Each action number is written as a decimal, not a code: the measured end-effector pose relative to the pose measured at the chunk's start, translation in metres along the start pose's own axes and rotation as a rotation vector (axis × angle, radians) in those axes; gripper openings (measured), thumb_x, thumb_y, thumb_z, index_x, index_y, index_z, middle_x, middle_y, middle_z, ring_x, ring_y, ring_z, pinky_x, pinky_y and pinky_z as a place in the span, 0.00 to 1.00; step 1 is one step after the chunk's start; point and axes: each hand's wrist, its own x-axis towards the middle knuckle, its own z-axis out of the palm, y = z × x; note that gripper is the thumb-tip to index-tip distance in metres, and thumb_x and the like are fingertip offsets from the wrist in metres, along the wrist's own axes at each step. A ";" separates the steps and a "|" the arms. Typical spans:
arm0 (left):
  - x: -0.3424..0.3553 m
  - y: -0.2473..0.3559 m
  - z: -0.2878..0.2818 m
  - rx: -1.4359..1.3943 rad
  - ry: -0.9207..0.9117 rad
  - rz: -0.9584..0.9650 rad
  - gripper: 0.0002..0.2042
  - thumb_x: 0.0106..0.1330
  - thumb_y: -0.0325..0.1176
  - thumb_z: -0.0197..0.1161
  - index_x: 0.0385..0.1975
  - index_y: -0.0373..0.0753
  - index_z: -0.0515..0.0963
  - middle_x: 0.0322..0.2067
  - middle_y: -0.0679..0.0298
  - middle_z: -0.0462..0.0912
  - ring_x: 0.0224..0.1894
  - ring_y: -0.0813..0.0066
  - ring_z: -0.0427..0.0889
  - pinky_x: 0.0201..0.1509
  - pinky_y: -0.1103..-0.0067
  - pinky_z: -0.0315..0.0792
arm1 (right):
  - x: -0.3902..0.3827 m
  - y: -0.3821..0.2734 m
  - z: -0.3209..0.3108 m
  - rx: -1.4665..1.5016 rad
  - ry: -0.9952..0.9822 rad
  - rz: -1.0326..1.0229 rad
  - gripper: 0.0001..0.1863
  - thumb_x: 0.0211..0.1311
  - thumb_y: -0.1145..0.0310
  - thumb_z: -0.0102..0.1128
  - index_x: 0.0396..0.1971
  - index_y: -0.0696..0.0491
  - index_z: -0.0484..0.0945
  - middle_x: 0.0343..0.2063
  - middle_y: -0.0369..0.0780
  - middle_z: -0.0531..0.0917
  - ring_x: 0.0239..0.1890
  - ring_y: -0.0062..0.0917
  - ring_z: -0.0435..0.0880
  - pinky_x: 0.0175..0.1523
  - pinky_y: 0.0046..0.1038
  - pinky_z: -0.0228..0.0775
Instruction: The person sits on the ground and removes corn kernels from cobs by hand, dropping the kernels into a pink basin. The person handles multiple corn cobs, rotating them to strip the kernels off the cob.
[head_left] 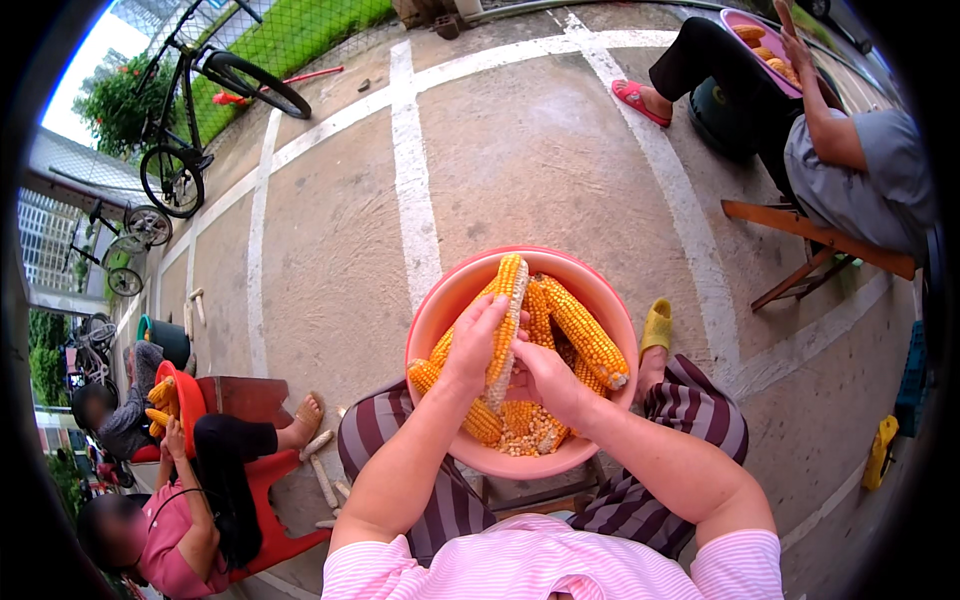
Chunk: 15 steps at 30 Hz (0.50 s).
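Observation:
A pink plastic basin [450,285] rests over my lap, holding several yellow corn cobs [585,335] and loose kernels [525,440] at the bottom. My left hand [473,345] grips an upright, slightly tilted cob [508,280] above the basin, its right side stripped pale in a long band. My right hand [548,380] is on the lower right side of the same cob, fingers curled against it, partly hidden behind the hand and cob.
Seated people with corn basins [190,395] are at lower left and upper right [840,150]. Bicycles [175,180] stand by a fence at upper left. Bare cobs [320,475] lie on the paving left of me; a yellow object [880,450] lies at right.

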 end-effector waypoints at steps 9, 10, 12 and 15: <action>-0.004 0.001 0.011 -0.030 0.008 0.099 0.17 0.71 0.32 0.61 0.56 0.33 0.72 0.39 0.63 0.83 0.39 0.79 0.83 0.43 0.81 0.79 | 0.002 -0.003 0.001 0.110 0.187 -0.093 0.28 0.79 0.46 0.36 0.63 0.52 0.69 0.48 0.38 0.80 0.46 0.22 0.83 0.51 0.29 0.78; -0.005 0.000 0.011 -0.014 0.017 0.110 0.19 0.70 0.32 0.62 0.57 0.32 0.71 0.40 0.62 0.82 0.40 0.79 0.82 0.44 0.81 0.79 | 0.002 -0.002 0.002 0.106 0.190 -0.098 0.27 0.79 0.47 0.36 0.63 0.52 0.69 0.48 0.38 0.80 0.46 0.22 0.83 0.52 0.28 0.77; -0.004 0.000 0.012 -0.039 0.025 0.115 0.19 0.69 0.32 0.63 0.57 0.32 0.70 0.40 0.62 0.82 0.41 0.78 0.82 0.46 0.80 0.78 | 0.004 0.001 0.001 0.093 0.204 -0.145 0.26 0.79 0.48 0.39 0.60 0.54 0.71 0.46 0.38 0.81 0.44 0.20 0.82 0.50 0.26 0.76; -0.006 0.006 0.015 -0.083 0.032 0.122 0.19 0.68 0.32 0.63 0.55 0.32 0.70 0.39 0.61 0.81 0.42 0.76 0.82 0.49 0.78 0.78 | 0.008 0.005 -0.001 0.007 0.237 -0.288 0.26 0.77 0.49 0.42 0.53 0.58 0.75 0.41 0.38 0.81 0.39 0.17 0.80 0.44 0.22 0.73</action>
